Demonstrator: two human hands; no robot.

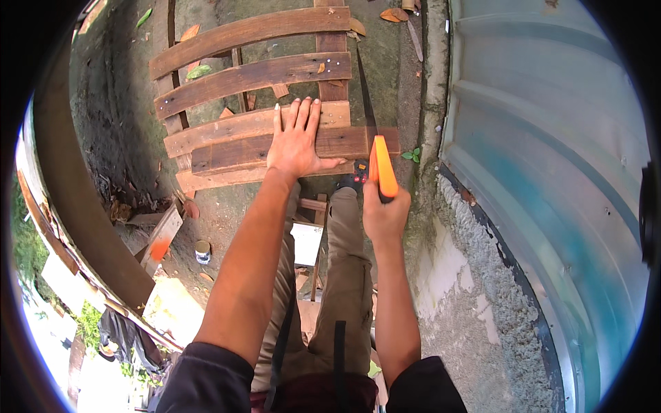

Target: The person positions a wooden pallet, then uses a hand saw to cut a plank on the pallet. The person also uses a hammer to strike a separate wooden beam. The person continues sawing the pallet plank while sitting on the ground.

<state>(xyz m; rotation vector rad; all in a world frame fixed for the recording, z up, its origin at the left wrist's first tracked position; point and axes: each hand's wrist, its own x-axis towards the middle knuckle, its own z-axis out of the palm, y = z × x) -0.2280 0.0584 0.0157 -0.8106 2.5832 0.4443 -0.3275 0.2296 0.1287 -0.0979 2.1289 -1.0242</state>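
My right hand (387, 210) grips the orange and black handle of a handsaw (384, 168). Its dark blade points away from me and crosses a loose brown plank (237, 153) near the plank's right end. That plank lies across the slats of a wooden pallet (261, 26), and its right end juts past the pallet's side. With fingers spread, my left hand (296, 141) presses flat on the plank and on the slat just beyond it, to the left of the saw. Whether the teeth have cut into the wood cannot be made out.
A teal corrugated metal sheet (537, 138) and a rough concrete wall base (475, 310) stand close on the right. On the ground at the left are a small can (202, 252) and a board with orange paint (162, 237). Dry leaves (394, 14) lie about the pallet.
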